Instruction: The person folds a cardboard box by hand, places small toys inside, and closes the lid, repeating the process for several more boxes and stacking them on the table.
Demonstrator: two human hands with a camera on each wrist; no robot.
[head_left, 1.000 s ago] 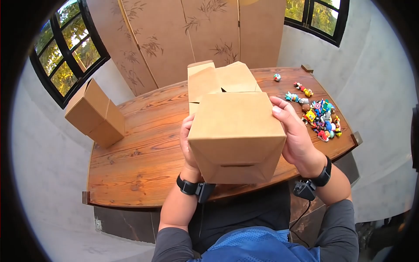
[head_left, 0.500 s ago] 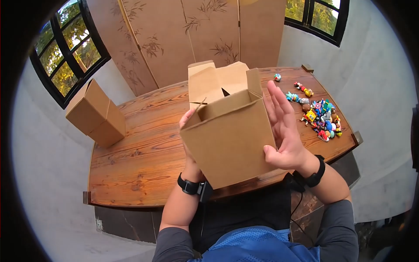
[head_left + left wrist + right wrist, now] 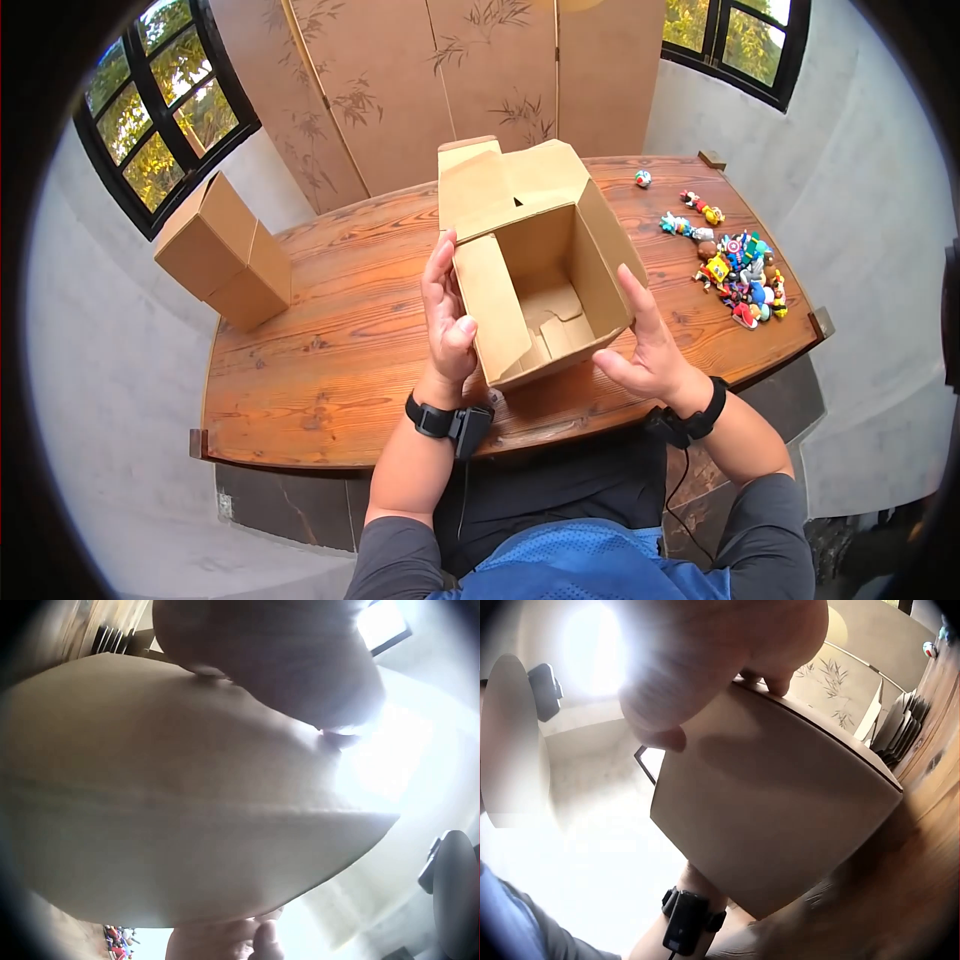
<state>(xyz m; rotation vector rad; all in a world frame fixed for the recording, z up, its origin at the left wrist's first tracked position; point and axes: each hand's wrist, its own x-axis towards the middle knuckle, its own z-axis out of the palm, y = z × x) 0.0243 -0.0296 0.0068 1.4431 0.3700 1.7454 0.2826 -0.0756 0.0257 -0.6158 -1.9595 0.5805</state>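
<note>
Wooden table (image 3: 330, 370) extends past the box (image 3: 490, 300), left hand (image 3: 447, 325) and right hand (image 3: 655, 350) bracing its edges, fingers (image 3: 641, 300) spread.

No readable text or labels.

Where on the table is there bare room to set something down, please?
Broad bare patch: the table between the tall box and left hand. A narrower one separates the right hand from the toy pile. It is crowded at that pile and behind the open box, where cardboard lies.
</note>
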